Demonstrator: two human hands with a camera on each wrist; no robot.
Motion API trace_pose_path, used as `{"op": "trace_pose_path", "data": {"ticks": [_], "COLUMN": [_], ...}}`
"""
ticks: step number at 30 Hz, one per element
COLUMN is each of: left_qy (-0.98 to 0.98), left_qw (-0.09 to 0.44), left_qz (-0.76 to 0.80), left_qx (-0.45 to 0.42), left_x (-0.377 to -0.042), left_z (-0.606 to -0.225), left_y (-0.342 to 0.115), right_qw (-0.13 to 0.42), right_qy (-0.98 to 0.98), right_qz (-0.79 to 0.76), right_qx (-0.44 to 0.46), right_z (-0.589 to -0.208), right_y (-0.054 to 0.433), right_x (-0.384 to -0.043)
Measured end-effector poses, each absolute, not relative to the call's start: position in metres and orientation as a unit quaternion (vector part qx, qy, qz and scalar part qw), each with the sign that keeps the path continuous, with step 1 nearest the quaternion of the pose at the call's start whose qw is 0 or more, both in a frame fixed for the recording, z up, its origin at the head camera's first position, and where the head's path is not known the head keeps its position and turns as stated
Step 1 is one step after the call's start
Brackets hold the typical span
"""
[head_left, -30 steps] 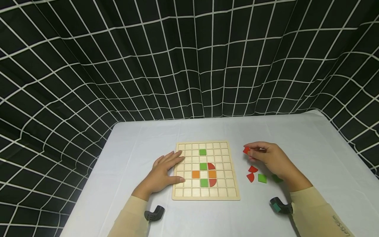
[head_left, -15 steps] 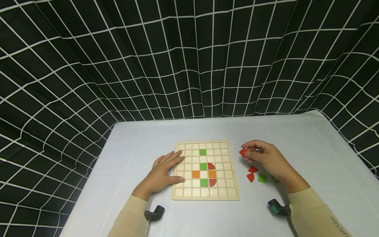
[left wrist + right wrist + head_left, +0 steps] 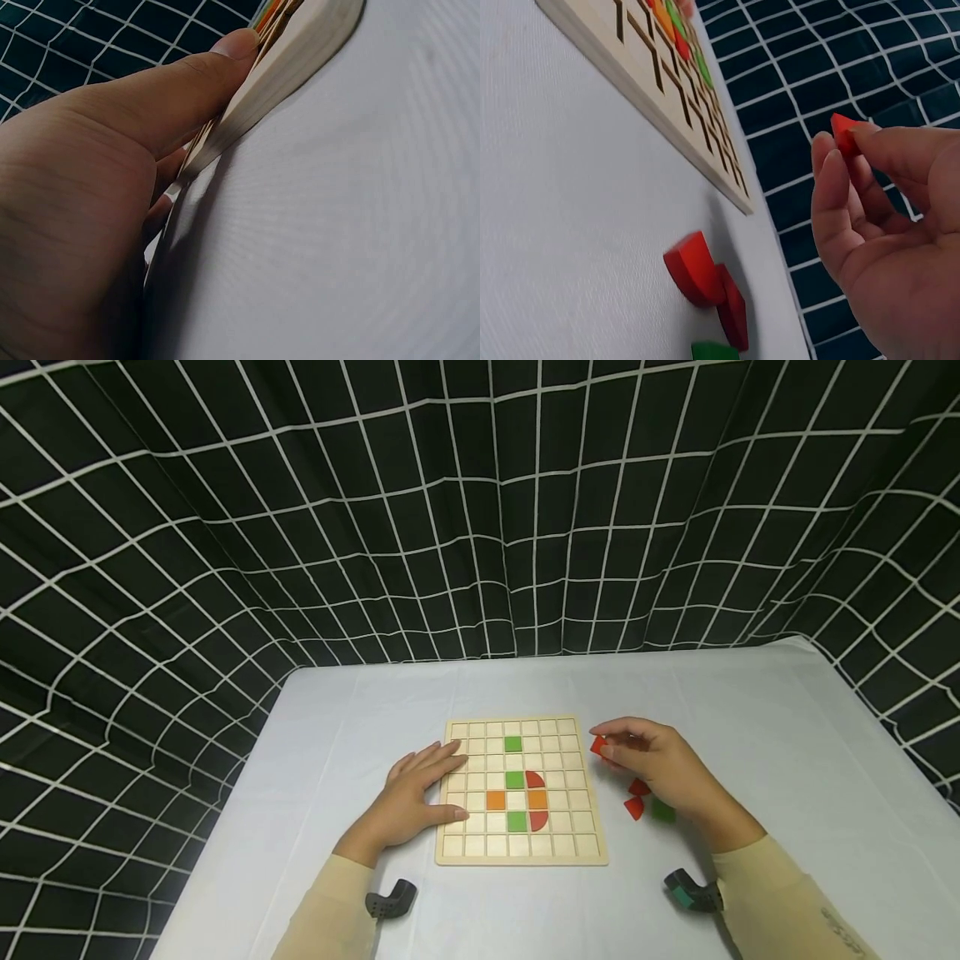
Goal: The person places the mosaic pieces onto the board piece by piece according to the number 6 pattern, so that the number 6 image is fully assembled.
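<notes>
My left hand (image 3: 408, 797) lies with spread, straight fingers over the left edge of a wooden grid board (image 3: 521, 862); its thumb touches the rim in the left wrist view. Just off the board's right edge, my right hand (image 3: 660, 764) pinches a small red piece (image 3: 844, 133) between thumb and fingers, above the table. Its full shape is partly covered by the fingers. Set in the board's cells are green squares, such as one near the top (image 3: 513, 744), two orange squares, left (image 3: 496, 800) and right (image 3: 537, 799), and two red quarter-circles, upper (image 3: 535, 779) and lower (image 3: 538, 821).
Two loose red quarter-circle pieces, the nearer one (image 3: 633, 808) and the farther one (image 3: 639, 787), lie right of the board beside a green square (image 3: 663, 811). The white-covered table (image 3: 360, 710) ends at a black curtain (image 3: 480, 527) with white grid lines.
My right hand has moved left toward the board with the red piece. It now covers a second loose green piece seen earlier. The left hand has stayed still.
</notes>
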State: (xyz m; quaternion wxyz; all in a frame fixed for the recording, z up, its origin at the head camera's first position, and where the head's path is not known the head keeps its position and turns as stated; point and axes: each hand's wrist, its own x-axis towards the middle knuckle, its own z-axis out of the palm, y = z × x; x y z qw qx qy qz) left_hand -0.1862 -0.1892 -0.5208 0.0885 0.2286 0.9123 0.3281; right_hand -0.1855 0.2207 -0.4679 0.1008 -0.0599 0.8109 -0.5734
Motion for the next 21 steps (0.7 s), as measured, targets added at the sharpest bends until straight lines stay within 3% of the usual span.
{"op": "trace_pose_path", "data": {"ticks": [21], "left_qy": [0.913], "left_qw": [0.09], "left_qz": [0.326], "left_qx": [0.229], "left_x": [-0.187], "left_z": [-0.521], "left_y": [-0.19], "right_qw": [0.072], "right_qy": [0.812], "right_qz": [-0.572], "right_qx": [-0.094], "right_z": [-0.463], "right_y": [0.182], "right_x": [-0.202]}}
